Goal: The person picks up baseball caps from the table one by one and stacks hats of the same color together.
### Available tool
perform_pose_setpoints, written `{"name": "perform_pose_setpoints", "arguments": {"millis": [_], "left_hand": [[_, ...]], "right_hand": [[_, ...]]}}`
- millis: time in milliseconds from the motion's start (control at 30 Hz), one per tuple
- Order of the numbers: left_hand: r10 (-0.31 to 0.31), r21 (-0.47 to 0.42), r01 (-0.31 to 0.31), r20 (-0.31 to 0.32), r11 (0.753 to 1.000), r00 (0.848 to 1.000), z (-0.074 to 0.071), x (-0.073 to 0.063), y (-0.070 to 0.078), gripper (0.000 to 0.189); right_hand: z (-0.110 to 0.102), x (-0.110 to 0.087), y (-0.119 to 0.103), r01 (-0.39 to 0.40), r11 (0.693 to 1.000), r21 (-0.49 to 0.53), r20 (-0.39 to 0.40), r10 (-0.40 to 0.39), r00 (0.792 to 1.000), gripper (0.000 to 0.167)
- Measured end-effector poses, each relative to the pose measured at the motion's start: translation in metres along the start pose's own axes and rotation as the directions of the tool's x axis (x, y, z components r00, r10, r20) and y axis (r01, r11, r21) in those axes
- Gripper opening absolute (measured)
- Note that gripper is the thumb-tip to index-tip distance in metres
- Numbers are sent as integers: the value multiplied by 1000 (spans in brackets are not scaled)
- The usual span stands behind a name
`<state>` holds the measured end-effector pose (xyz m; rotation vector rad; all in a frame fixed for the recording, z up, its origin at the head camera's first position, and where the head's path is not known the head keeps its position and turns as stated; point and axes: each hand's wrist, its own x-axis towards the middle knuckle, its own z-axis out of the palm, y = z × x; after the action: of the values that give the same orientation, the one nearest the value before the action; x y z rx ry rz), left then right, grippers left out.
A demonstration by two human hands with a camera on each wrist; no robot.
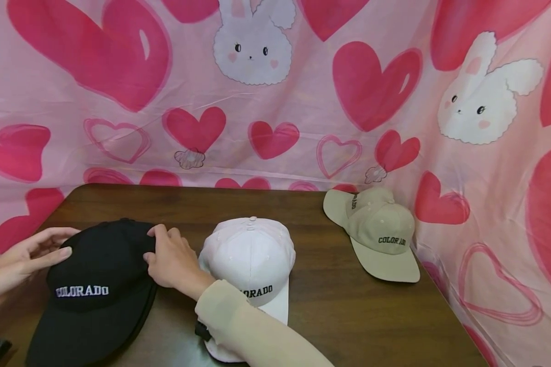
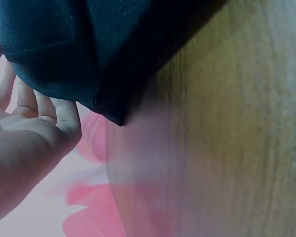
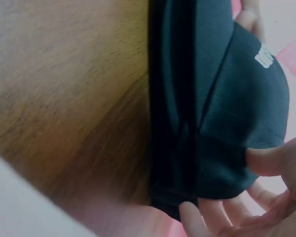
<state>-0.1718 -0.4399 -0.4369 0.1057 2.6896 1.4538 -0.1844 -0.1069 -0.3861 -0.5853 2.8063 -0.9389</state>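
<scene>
A black cap [image 1: 105, 265] with white COLORADO lettering lies at the left of the table, its brim towards the front. A second dark brim edge shows beneath it, and the right wrist view shows layered dark fabric [image 3: 180, 98]. At the cap's left side, my left hand [image 1: 32, 260] holds the crown, thumb in front and fingers behind. My right hand [image 1: 174, 260] grips the crown's right side, its thumb [image 3: 266, 162] pressed on the fabric and fingers around the back edge. Some left fingertips are hidden behind the cap in the left wrist view.
Beside my right forearm sits a white cap [image 1: 252, 250] with black lettering; another pale brim [image 1: 222, 352] shows under the sleeve. Two overlapping beige caps [image 1: 383, 229] lie at the table's back right. Pink heart-and-rabbit cloth [image 1: 275, 102] hangs around the wooden table [image 1: 349, 316].
</scene>
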Motion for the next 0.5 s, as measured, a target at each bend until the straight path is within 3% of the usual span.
{"name": "perform_pose_setpoints", "arguments": {"millis": [133, 300, 400, 500], "left_hand": [[26, -19, -27, -57, 999, 998, 1, -2, -7, 42], [101, -31, -104, -76, 994, 992, -3, -1, -18, 44], [184, -4, -185, -93, 983, 979, -9, 1, -24, 48], [252, 24, -250, -94, 968, 963, -14, 3, -27, 52]], "right_hand": [[-5, -5, 1, 28, 999, -16, 52, -27, 998, 56], [-27, -19, 0, 93, 996, 10, 125, -94, 988, 66], [-52, -30, 1, 176, 981, 80, 165, -187, 968, 65], [-81, -39, 7, 260, 948, 185, 197, -295, 935, 62]]}}
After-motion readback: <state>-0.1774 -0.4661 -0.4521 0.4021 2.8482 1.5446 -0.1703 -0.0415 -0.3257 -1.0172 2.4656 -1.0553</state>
